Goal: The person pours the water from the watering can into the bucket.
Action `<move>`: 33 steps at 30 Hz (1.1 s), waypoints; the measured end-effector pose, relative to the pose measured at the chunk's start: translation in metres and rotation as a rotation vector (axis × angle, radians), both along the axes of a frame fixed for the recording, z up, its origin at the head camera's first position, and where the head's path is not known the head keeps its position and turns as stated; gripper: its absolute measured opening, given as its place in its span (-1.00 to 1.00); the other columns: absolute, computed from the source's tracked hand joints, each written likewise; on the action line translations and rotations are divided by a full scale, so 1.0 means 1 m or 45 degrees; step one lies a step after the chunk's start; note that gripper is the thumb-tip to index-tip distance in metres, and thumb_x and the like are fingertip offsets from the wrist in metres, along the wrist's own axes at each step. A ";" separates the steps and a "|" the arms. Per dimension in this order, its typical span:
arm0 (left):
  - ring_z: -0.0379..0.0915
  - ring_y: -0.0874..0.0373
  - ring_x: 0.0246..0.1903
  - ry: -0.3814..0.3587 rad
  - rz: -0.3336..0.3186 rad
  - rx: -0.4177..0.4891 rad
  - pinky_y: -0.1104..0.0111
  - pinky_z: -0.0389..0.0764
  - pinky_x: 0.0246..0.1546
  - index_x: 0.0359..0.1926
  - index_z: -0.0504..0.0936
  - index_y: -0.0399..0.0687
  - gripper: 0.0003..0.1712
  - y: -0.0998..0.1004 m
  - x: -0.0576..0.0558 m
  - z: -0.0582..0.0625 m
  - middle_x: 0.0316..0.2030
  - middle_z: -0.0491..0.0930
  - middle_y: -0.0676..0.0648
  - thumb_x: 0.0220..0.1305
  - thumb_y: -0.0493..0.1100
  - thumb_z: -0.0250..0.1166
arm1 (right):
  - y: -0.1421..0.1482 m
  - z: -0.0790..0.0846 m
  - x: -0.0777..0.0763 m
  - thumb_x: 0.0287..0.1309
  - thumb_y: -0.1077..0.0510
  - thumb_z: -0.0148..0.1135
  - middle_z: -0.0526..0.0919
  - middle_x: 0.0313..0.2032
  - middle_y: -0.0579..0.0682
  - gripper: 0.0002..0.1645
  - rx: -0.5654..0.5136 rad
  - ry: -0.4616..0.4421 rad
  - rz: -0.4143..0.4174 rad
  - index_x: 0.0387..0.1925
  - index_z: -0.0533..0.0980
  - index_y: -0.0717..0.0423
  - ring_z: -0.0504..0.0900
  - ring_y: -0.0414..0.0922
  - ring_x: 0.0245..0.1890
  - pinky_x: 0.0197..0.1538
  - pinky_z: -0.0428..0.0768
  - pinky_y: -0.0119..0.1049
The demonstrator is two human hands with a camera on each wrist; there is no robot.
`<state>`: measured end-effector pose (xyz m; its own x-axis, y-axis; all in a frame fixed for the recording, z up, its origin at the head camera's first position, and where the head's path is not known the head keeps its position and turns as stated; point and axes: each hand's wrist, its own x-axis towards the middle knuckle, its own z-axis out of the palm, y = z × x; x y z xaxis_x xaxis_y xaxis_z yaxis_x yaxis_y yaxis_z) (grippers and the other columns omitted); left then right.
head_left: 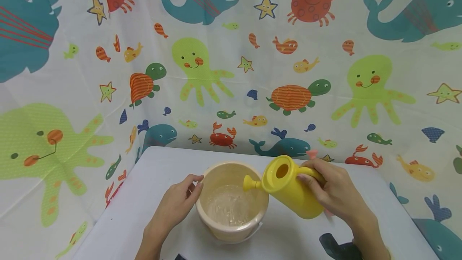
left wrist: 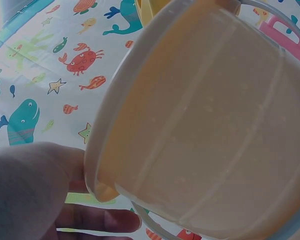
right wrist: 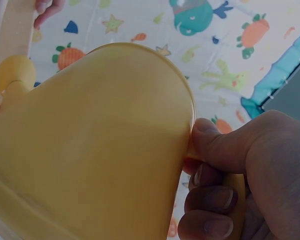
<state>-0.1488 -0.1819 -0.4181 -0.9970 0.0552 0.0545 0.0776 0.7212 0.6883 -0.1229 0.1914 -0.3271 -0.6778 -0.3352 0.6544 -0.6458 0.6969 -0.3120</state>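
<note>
A cream bucket (head_left: 234, 232) stands on the white table, with clear, rippled water (head_left: 231, 206) inside. At its left rim, my left hand (head_left: 177, 202) touches the edge with thumb and index fingertip. In the left wrist view, that hand's fingers (left wrist: 97, 218) stretch out beside the bucket's wall (left wrist: 210, 120) and thin handle. My right hand (head_left: 333, 183) grips the handle of a yellow watering can (head_left: 296, 196), fingers curled round it in the right wrist view. The can tilts left, and its spout (head_left: 250, 183) reaches over the bucket's right rim. No stream shows from the spout.
Behind the watering can, a pink item (head_left: 312, 154) partly shows; a pink handle (left wrist: 285, 40) appears in the left wrist view. A dark green object (head_left: 337, 248) lies near the front right. The white table (head_left: 133, 196) meets a sea-animal patterned curtain (head_left: 223, 87).
</note>
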 end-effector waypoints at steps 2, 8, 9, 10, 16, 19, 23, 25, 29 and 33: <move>0.39 0.25 -0.46 0.010 -0.005 -0.004 0.49 0.48 -0.48 0.17 0.59 0.15 -0.66 0.000 0.000 0.000 -0.46 0.56 0.13 0.44 0.04 0.18 | -0.001 0.001 0.000 -0.14 0.40 0.53 0.63 -0.38 -0.23 -0.57 0.001 0.003 0.006 -0.21 0.56 0.06 0.49 -0.37 -0.45 -0.27 0.49 -0.67; 0.39 0.26 -0.46 0.029 -0.017 -0.010 0.49 0.47 -0.49 0.17 0.59 0.15 -0.66 -0.002 0.000 -0.001 -0.47 0.56 0.14 0.45 0.04 0.18 | -0.002 0.002 0.000 -0.13 0.40 0.52 0.64 -0.36 -0.22 -0.58 0.001 -0.011 0.008 -0.21 0.57 0.08 0.50 -0.36 -0.44 -0.24 0.51 -0.67; 0.39 0.26 -0.46 0.028 -0.016 -0.010 0.49 0.48 -0.48 0.17 0.58 0.15 -0.66 -0.002 -0.001 -0.001 -0.46 0.56 0.14 0.45 0.04 0.18 | -0.003 0.002 0.000 -0.13 0.40 0.52 0.64 -0.36 -0.22 -0.59 0.002 -0.015 0.005 -0.21 0.57 0.08 0.50 -0.36 -0.44 -0.24 0.51 -0.67; 0.40 0.26 -0.46 0.023 -0.014 -0.011 0.49 0.48 -0.48 0.17 0.58 0.16 -0.66 -0.002 -0.001 -0.002 -0.46 0.56 0.14 0.45 0.04 0.18 | -0.003 0.003 0.000 -0.12 0.40 0.52 0.64 -0.36 -0.22 -0.59 0.004 -0.015 0.005 -0.21 0.57 0.08 0.50 -0.36 -0.44 -0.24 0.51 -0.67; 0.40 0.24 -0.45 0.018 -0.011 -0.012 0.49 0.49 -0.48 0.18 0.58 0.15 -0.65 -0.002 -0.002 -0.001 -0.45 0.57 0.14 0.45 0.04 0.18 | -0.004 0.003 -0.001 -0.13 0.40 0.52 0.64 -0.36 -0.21 -0.58 0.001 -0.008 0.030 -0.21 0.57 0.07 0.50 -0.36 -0.44 -0.25 0.51 -0.67; 0.41 0.24 -0.45 0.020 -0.010 -0.011 0.49 0.49 -0.47 0.18 0.58 0.14 -0.65 -0.002 -0.002 -0.002 -0.45 0.57 0.13 0.45 0.03 0.18 | -0.004 0.004 -0.002 -0.13 0.40 0.52 0.65 -0.36 -0.21 -0.58 -0.001 -0.003 0.041 -0.20 0.57 0.07 0.51 -0.35 -0.44 -0.24 0.51 -0.67; 0.40 0.24 -0.46 0.024 -0.011 -0.009 0.49 0.49 -0.48 0.17 0.59 0.14 -0.66 -0.002 -0.002 -0.002 -0.46 0.57 0.14 0.45 0.02 0.18 | -0.005 0.004 -0.002 -0.13 0.40 0.52 0.66 -0.36 -0.21 -0.57 0.000 0.006 0.051 -0.20 0.57 0.07 0.51 -0.36 -0.45 -0.25 0.52 -0.66; 0.40 0.24 -0.46 0.027 -0.011 -0.008 0.49 0.49 -0.48 0.17 0.59 0.14 -0.66 -0.002 -0.002 -0.002 -0.47 0.56 0.14 0.45 0.02 0.18 | -0.005 0.004 -0.003 -0.13 0.40 0.52 0.66 -0.37 -0.20 -0.57 0.000 0.009 0.055 -0.19 0.57 0.08 0.51 -0.36 -0.45 -0.25 0.52 -0.66; 0.40 0.24 -0.47 0.028 -0.012 -0.010 0.48 0.48 -0.49 0.17 0.59 0.14 -0.66 -0.002 -0.002 -0.002 -0.48 0.55 0.14 0.45 0.02 0.17 | -0.005 0.004 -0.003 -0.13 0.40 0.52 0.66 -0.37 -0.21 -0.57 0.003 0.003 0.053 -0.20 0.57 0.08 0.51 -0.36 -0.45 -0.25 0.51 -0.67; 0.40 0.25 -0.46 0.019 -0.014 -0.015 0.48 0.48 -0.48 0.17 0.59 0.14 -0.66 -0.002 -0.003 -0.002 -0.47 0.56 0.15 0.45 0.03 0.17 | -0.005 0.004 -0.002 -0.13 0.39 0.52 0.66 -0.36 -0.22 -0.58 0.011 -0.007 0.038 -0.20 0.56 0.07 0.51 -0.36 -0.45 -0.23 0.52 -0.68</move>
<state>-0.1515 -0.1842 -0.4198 -0.9954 0.0668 0.0687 0.0957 0.7283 0.6785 -0.1250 0.1861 -0.3226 -0.6712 -0.3607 0.6476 -0.6644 0.6802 -0.3097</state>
